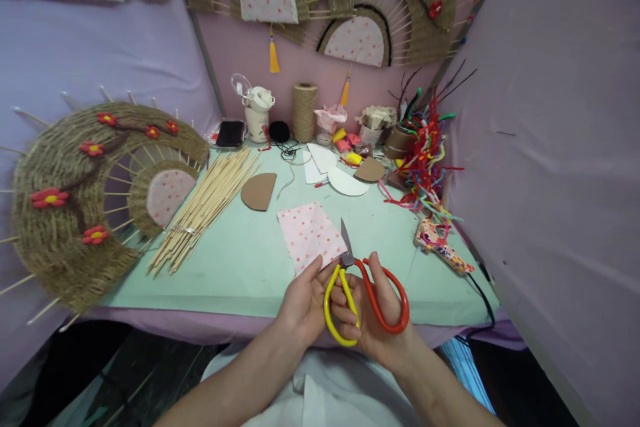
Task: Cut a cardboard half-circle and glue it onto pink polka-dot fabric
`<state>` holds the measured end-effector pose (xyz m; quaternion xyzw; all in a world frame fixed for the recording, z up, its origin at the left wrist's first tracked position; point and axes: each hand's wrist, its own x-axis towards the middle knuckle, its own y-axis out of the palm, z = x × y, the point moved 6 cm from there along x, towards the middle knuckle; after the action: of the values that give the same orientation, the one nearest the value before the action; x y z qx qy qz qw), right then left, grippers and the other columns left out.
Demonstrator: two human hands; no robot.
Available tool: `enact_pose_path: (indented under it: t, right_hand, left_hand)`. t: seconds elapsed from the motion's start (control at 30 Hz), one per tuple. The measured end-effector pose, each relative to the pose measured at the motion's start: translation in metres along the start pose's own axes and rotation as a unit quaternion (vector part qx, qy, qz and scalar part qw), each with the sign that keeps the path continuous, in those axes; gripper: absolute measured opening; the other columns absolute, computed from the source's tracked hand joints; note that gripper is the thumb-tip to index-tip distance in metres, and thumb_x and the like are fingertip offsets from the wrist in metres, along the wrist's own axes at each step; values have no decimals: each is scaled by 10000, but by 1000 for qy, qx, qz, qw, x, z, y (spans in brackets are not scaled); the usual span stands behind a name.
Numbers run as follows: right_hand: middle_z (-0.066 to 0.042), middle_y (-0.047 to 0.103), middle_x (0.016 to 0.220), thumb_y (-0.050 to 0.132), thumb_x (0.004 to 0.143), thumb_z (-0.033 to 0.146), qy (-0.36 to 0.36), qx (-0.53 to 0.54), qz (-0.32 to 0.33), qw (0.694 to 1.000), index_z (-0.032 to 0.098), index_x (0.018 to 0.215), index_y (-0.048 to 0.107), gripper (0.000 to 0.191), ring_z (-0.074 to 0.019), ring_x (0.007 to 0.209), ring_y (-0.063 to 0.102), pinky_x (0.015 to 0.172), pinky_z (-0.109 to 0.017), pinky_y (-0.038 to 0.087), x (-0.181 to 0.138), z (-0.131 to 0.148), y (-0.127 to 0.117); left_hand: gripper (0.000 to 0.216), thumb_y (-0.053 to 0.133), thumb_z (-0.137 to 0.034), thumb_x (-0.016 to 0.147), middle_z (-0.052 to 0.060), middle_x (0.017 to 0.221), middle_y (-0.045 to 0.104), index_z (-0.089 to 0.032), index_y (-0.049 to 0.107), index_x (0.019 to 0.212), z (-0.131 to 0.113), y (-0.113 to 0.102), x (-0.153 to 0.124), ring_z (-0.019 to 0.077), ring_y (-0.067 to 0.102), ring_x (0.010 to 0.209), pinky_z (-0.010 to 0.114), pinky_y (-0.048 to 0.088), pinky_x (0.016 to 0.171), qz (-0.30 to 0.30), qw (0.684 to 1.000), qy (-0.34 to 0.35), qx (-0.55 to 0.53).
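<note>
A pair of scissors (363,283) with one yellow loop and one red loop stands near the table's near edge, its short grey blades pointing away. Just left of the blades lies a square of white cloth (310,235) with pink dots, flat, its near corner lifted off the table.

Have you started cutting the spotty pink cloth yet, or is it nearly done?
Barely started. Already made: a cardboard half-circle and white half-circles lie on the table. In hand: the left hand pinches the spotty cloth, and the right hand holds the scissors at its edge. Left: the cloth is still a whole square, with no curve cut.
</note>
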<state>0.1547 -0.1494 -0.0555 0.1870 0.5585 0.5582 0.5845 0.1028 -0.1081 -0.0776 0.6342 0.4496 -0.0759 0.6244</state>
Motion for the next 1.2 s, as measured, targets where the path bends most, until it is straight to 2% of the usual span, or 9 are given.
enact_pose_path:
  t: [0.27, 0.4, 0.53, 0.67, 0.83, 1.0, 1.1, 1.2]
  right_hand:
    - [66, 408, 441, 555, 720, 790, -10, -36, -24, 999, 161, 628, 492, 639, -20, 340, 241, 300, -124, 166, 6, 3, -12]
    - [86, 363, 390, 500, 734, 810, 3, -53, 0, 999, 158, 583, 469, 671, 1, 297, 176, 274, -111, 156, 10, 3, -18]
    - [87, 334, 369, 468, 739, 824, 18, -70, 20, 997, 157, 532, 432, 699, 5, 290, 179, 274, -109, 163, 9, 3, -13]
    - [56, 423, 457, 498, 718, 830, 17, -44, 11, 999, 145, 607, 489, 693, -9, 336, 262, 303, -120, 191, 4, 7, -4]
    - [11, 506, 567, 447, 724, 853, 42, -41, 26, 998, 145, 711, 537, 713, -49, 397, 375, 357, -151, 246, 2, 9, 3]
    - [-1, 514, 588, 391, 755, 850, 44, -30, 21, 998, 148, 751, 552, 720, -80, 450, 419, 405, -173, 300, 5, 13, 4]
    - [-20, 541, 611, 363, 741, 871, 45, -41, 17, 998, 140, 739, 558, 757, -77, 456, 414, 413, -177, 317, 9, 15, 4]
    - [-37, 562, 633, 321, 758, 869, 42, -61, 6, 997, 133, 720, 557, 774, -67, 445, 390, 405, -177, 322, 13, 17, 3]
  left_hand:
    - [234, 455, -191, 969, 106, 879, 726, -71, 650, 919, -4, 0, 0, 165, 703, 780, 258, 542, 767, -19, 998, 47, -27]
    - [213, 475, -159, 958, 104, 878, 738, -67, 660, 904, -4, -2, 1, 162, 710, 793, 259, 545, 781, -18, 998, 52, -38]
    - [217, 474, -161, 961, 113, 920, 740, -56, 662, 932, -5, -3, 2, 160, 710, 826, 255, 540, 804, -18, 998, 48, -39]
    - [227, 481, -190, 960, 113, 904, 733, -55, 661, 926, -5, -4, 2, 176, 705, 800, 277, 540, 811, -13, 999, 47, -20]
    - [245, 454, -201, 968, 110, 872, 716, -63, 650, 918, -4, -2, -3, 163, 689, 747, 268, 533, 771, -2, 999, 43, 2]
    - [277, 438, -231, 971, 83, 757, 683, -59, 652, 926, -3, -3, -4, 154, 653, 642, 268, 522, 691, 10, 999, 39, 33]
    - [292, 432, -243, 972, 49, 645, 628, -56, 647, 904, -2, -5, -3, 148, 618, 568, 262, 504, 629, 20, 998, 35, 48]
    - [286, 432, -251, 971, 29, 615, 602, -65, 639, 904, -2, -6, -2, 153, 605, 528, 271, 492, 590, 30, 997, 42, 53]
